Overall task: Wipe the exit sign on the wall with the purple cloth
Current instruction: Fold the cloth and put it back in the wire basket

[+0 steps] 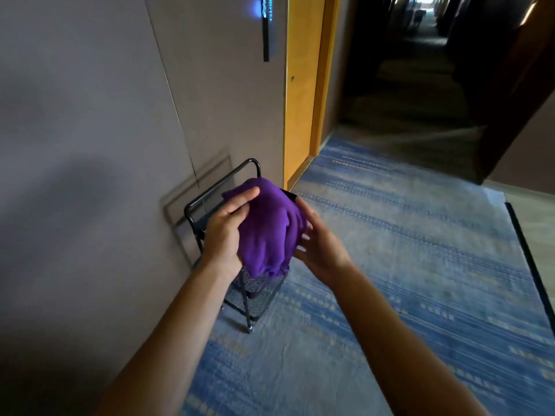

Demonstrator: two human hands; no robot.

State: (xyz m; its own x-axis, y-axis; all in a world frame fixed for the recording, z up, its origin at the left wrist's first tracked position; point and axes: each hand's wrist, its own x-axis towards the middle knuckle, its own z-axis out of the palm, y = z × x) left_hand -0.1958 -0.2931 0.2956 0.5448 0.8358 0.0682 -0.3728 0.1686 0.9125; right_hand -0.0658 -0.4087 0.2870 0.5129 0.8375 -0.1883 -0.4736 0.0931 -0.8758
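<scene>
A bunched purple cloth (270, 226) hangs in front of me, above a small cart. My left hand (223, 232) grips its left side, thumb pressed on the top. My right hand (318, 244) is cupped against the cloth's right side with its fingers apart and blurred. A dark narrow sign (266, 28) with a blue glow is mounted high on the grey wall. A flat rectangular panel (195, 187) sits low on the same wall, behind the cart. I cannot read any lettering on either one.
A black metal mesh cart (255, 295) with a handle bar stands against the wall, directly under the cloth. An orange door frame (300, 100) lies beyond it. Blue striped carpet (405, 250) covers the floor, and a dark corridor (420, 70) leads away ahead.
</scene>
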